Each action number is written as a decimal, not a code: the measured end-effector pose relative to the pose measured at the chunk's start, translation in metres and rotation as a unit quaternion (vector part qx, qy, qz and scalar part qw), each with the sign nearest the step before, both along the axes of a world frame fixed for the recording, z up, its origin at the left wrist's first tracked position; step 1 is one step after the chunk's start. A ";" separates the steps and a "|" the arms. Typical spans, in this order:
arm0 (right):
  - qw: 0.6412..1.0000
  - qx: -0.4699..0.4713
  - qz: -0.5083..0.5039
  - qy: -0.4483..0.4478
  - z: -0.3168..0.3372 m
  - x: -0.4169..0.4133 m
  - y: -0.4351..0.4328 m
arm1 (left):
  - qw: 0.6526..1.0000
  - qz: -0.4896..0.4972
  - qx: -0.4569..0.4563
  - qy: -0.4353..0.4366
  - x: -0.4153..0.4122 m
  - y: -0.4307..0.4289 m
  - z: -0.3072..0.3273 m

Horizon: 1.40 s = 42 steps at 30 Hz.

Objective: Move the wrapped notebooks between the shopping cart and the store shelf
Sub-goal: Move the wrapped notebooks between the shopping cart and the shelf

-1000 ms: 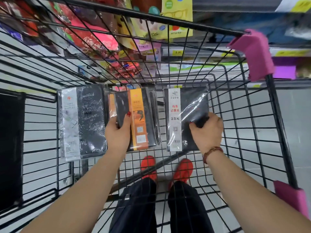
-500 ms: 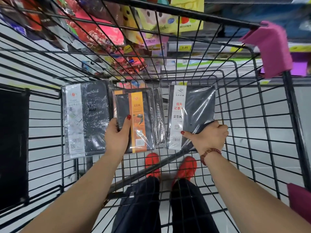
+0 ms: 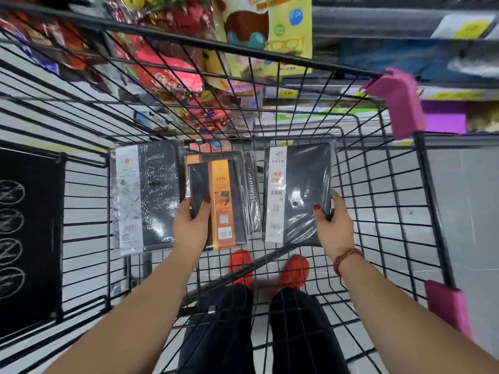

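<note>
Wrapped notebooks, flat dark rectangles sealed in glossy, wrinkled clear film, are being kept in a row low inside the black wire-mesh shopping cart. The black notebook with the orange paper band marked 48K is being grasped at its near left corner by the left grip, thumb on the cover; it is lying on top of another banded one, with a spiral-bound wrapped notebook just beside it. The larger black notebook with the white band marked 25K is being pinched at its near right edge by the right grip, thumb on the film and fingers behind. A red beaded bracelet is being worn on that wrist. The dark notebook with the white patterned band is being left untouched at the left, its film edge meeting the middle stack. A narrow gap is being left between the stack and the 25K notebook. Bare wire floor is lying open to the right, up to the side wall and its pink plastic corner guard. The store shelf is showing beyond the far rim.
</note>
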State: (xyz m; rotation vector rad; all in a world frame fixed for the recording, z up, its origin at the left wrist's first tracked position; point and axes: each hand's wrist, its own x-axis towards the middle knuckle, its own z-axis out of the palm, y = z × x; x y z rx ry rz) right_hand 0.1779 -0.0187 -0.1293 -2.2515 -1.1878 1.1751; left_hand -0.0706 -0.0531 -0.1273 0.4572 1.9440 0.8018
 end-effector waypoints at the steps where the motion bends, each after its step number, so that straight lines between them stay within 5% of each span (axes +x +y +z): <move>1: 1.000 0.013 -0.005 0.009 0.005 -0.001 -0.001 | 1.000 0.005 0.001 -0.002 0.000 -0.002 0.005; 10: 0.991 0.114 0.009 -0.068 0.096 -0.014 -0.016 | 0.999 -0.023 0.024 0.001 0.002 -0.010 0.094; 20: 0.952 0.223 -0.101 0.184 0.218 0.020 -0.066 | 0.988 -0.109 0.107 -0.017 0.021 -0.016 0.200; 30: 0.885 0.300 -0.230 0.272 0.267 0.088 -0.104 | 0.974 -0.155 0.166 0.001 0.075 -0.010 0.257; 42: 0.849 0.344 -0.254 0.310 0.294 0.248 -0.156 | 0.959 -0.198 0.200 0.020 0.247 -0.046 0.289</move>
